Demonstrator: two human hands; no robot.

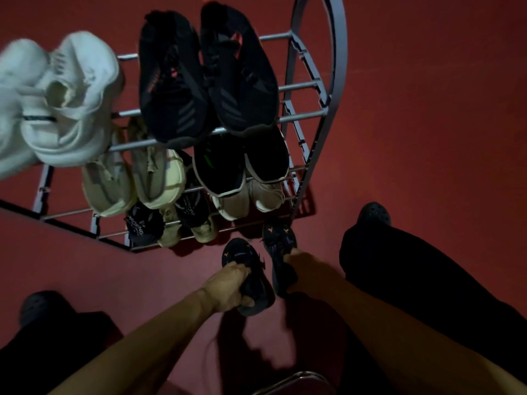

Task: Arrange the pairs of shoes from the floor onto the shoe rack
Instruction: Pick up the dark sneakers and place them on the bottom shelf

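Note:
I look straight down at a grey metal shoe rack [302,88] on a dark red floor. My left hand [228,289] grips a black shoe with an orange mark [242,256] by its heel, just in front of the rack's lowest tier. My right hand [293,259] holds the matching black shoe [278,240], whose toe reaches the rack's bottom right corner; most of that hand is hidden behind the shoe. Black sneakers [205,72] and white sneakers [68,101] sit on the top tier.
Lower tiers hold cream sneakers [154,178], black shoes with white soles [242,163] and small dark shoes [145,223]. My feet in black clogs [373,215] stand to the right and at the lower left [40,306]. A chair's metal edge [296,380] shows at the bottom.

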